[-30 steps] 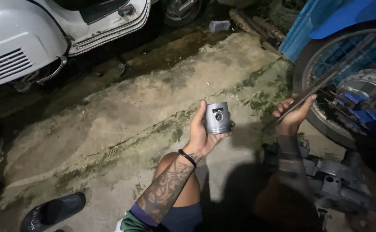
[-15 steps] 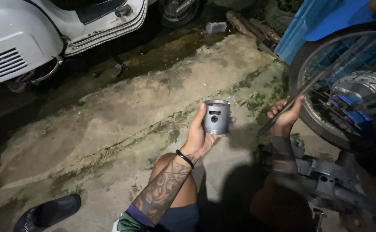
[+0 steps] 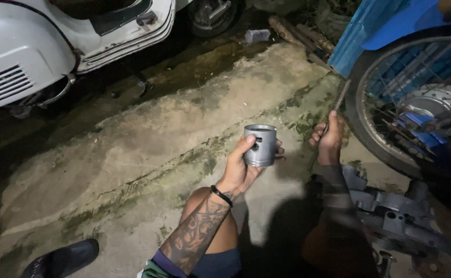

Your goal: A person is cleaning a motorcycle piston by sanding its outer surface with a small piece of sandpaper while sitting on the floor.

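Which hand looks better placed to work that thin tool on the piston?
Probably the right hand: it already grips the thin tool, close beside the piston. The left hand is full, holding the piston upright.

Outdoor repair yard: white scooter (image 3: pixel 55 46), spoked motorcycle wheel (image 3: pixel 416 103), mossy concrete ground (image 3: pixel 132 149).

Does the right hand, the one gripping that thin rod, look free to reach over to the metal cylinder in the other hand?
Probably yes. The right hand is close beside the metal cylinder held up in the left hand, with only open air between them, though the thin rod occupies its fingers.
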